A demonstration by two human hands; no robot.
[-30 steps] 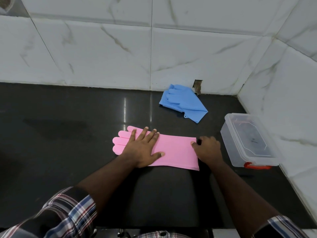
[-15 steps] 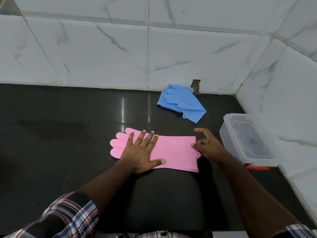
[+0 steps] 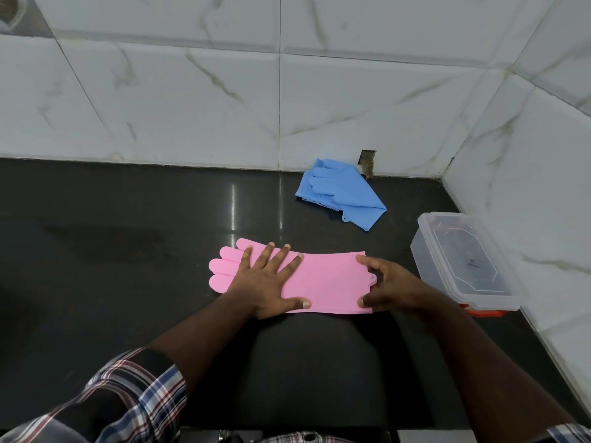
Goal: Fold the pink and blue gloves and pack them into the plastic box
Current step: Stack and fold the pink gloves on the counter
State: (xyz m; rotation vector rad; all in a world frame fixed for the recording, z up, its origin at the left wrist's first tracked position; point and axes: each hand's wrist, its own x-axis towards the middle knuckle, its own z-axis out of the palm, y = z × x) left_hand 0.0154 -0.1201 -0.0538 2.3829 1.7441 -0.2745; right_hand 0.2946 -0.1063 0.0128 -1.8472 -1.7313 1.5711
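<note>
- Head view: pink glove [image 3: 323, 282] flat on black counter [image 3: 128, 251], glove fingers to the left, cuff to the right, just beside plastic box [image 3: 467, 263]; blue glove [image 3: 342, 193] further back near the tiled wall [image 3: 224, 107], well apart from both hands.
- Left hand [image 3: 268, 282]: fingers straight and spread, palm pressing the glove's middle; right hand [image 3: 390, 286]: thumb and fingers curled round the cuff edge, pinching it.
- Probably the 1st fold; best done by keeping the left palm firm as an anchor, lifting the cuff low and carrying it leftward over the palm line; edges squared before pressing the crease; silicone likely to spring back, so hold down briefly.
- Box lid seemingly still on; needs opening before packing.
- No readable brand, label or writing; faint dark mark on the lid, too small to tell.
</note>
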